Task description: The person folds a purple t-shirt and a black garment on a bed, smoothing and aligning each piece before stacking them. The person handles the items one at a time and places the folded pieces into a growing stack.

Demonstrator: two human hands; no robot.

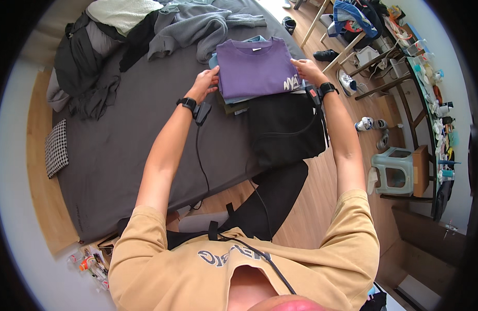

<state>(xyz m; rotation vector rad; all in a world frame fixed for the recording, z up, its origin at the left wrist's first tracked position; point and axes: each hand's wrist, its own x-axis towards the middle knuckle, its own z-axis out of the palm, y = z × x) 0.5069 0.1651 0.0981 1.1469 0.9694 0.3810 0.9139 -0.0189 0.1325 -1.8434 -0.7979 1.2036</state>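
Note:
A folded purple T-shirt (254, 70) with white lettering lies on top of a stack of folded clothes (232, 107) on the bed. My left hand (204, 83) is at the shirt's left edge, fingertips against it; whether they grip the cloth is unclear. At the right edge, my right hand (308, 72) pinches the shirt's side between thumb and fingers. Light blue and olive layers peek out beneath the purple one. Just below the stack, nearer to me, sits a black fabric bag or folded item (285, 128). Both wrists wear black straps with small cabled devices.
A grey knit sweater (207, 29) and a heap of dark clothes (83, 58) lie on the bed's far side. A houndstooth cushion (56, 148) rests at the left edge. Shoes (346, 81), a plastic stool (392, 171) and a cluttered shelf table (429, 109) stand to the right.

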